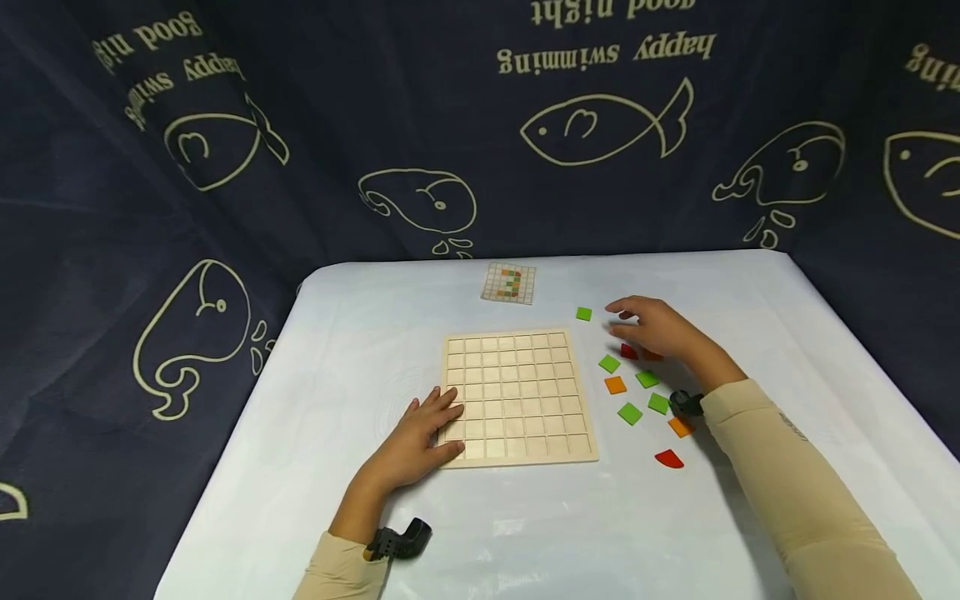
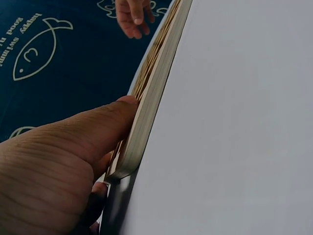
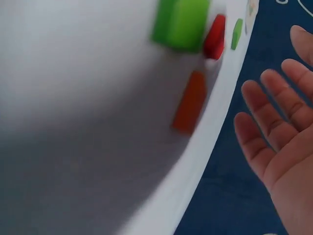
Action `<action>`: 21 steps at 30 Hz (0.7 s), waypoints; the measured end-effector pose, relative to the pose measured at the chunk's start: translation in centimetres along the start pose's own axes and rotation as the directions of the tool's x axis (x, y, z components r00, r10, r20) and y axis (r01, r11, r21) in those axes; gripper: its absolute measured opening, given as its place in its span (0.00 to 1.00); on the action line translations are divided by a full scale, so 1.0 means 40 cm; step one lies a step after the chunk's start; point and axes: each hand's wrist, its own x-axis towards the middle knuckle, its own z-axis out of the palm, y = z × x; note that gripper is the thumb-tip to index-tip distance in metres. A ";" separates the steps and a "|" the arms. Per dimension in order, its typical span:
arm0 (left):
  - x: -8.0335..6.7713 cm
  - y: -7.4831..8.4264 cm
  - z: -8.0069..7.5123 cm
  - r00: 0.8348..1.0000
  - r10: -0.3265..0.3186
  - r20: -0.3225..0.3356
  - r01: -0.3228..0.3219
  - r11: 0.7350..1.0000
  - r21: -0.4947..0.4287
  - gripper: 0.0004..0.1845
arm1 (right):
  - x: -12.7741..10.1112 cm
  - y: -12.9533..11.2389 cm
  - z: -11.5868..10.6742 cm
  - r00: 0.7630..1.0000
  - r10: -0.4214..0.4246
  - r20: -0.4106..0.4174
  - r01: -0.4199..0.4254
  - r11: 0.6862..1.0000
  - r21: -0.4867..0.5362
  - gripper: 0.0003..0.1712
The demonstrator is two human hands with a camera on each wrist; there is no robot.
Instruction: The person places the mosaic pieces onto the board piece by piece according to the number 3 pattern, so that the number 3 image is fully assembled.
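Green tile (image 1: 583, 314), right of centre, seems light, stiff, best edge-pinched; right hand (image 1: 651, 327) beside it, part-spread, empty; left hand (image 1: 414, 442) relaxed on board (image 1: 516, 398).

"good night", "happy swimming" — dark cloth (image 1: 420, 83)

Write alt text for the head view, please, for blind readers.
A person's left hand rests on the left edge of a gridded board on a table; the right hand hovers near a green square. Other green, orange and red pieces lie right of the board, a card beyond it.
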 end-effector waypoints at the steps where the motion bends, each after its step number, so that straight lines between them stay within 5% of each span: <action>1: 0.000 -0.001 0.000 1.000 0.001 -0.001 -0.001 1.000 0.003 0.32 | -0.006 0.007 -0.001 1.000 0.013 0.001 -0.013 1.000 0.011 0.27; 12: -0.006 0.003 -0.003 1.000 -0.011 0.005 0.011 1.000 -0.008 0.33 | -0.096 0.058 -0.015 0.994 0.105 -0.010 -0.104 0.988 0.116 0.26; 21: -0.002 -0.001 0.003 1.000 0.025 -0.015 -0.025 1.000 -0.001 0.32 | -0.134 0.092 -0.025 0.993 0.109 0.047 -0.113 0.991 0.075 0.27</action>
